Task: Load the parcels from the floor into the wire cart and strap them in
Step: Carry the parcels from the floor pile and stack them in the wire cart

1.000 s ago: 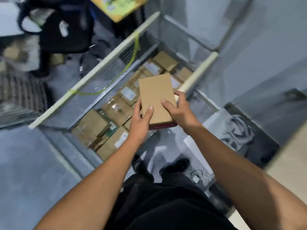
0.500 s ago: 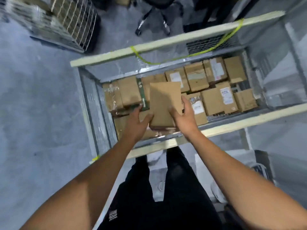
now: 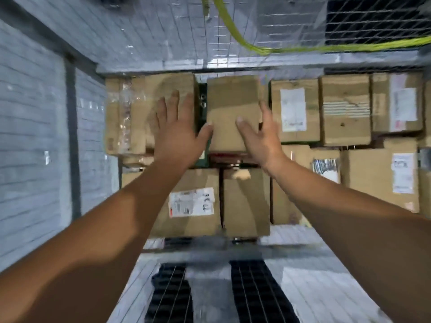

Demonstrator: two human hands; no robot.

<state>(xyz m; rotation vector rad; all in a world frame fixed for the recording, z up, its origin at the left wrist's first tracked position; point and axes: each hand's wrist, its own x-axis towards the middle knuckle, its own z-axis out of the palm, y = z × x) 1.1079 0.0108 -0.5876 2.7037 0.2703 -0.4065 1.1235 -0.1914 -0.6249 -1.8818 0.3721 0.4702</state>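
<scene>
A plain brown parcel lies flat on top of the boxes inside the wire cart, near the far wall. My left hand hovers over the neighbouring box with fingers spread, only its thumb touching the parcel's left edge. My right hand is spread too, its thumb resting on the parcel's top and its fingers along the right side. Neither hand closes around the parcel. A yellow-green strap hangs loosely along the far mesh wall.
Several cardboard parcels fill the cart floor, among them one with a white label below my left wrist and labelled ones at the right. Mesh walls close the left and near sides; my dark trouser legs show through.
I have leaned over the cart and lowered the parcel from above the rim down onto the stacked boxes. Both hands have opened from their hold on it.
</scene>
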